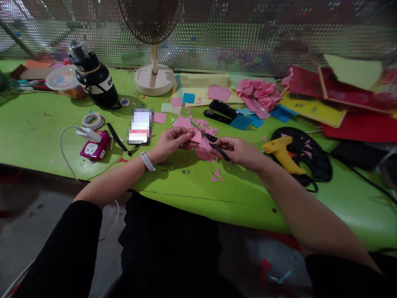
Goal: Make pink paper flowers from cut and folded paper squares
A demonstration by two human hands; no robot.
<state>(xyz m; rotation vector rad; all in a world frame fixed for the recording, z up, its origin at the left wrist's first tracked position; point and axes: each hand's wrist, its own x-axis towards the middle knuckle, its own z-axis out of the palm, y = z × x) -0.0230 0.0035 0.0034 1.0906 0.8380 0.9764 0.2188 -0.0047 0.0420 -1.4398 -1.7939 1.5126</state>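
Observation:
Between the thumb and fingers of my left hand (175,140) is a small piece of pink paper (196,135). My right hand (234,150) grips black-handled scissors (221,151), their blades pointing up and left beside the pink piece. Whether the blades touch the paper I cannot tell. Under and behind both hands lies a heap of pink paper scraps (203,124). Pointed pink offcuts (217,175) rest nearer the table's front edge.
Left of my hands are a phone (141,126), a purple power adapter (96,147), a tape roll (92,121) and a black bottle (96,78). Behind stand a fan (154,78) and a black stapler (221,112). A yellow glue gun (283,153) lies right, near pink paper flowers (259,95).

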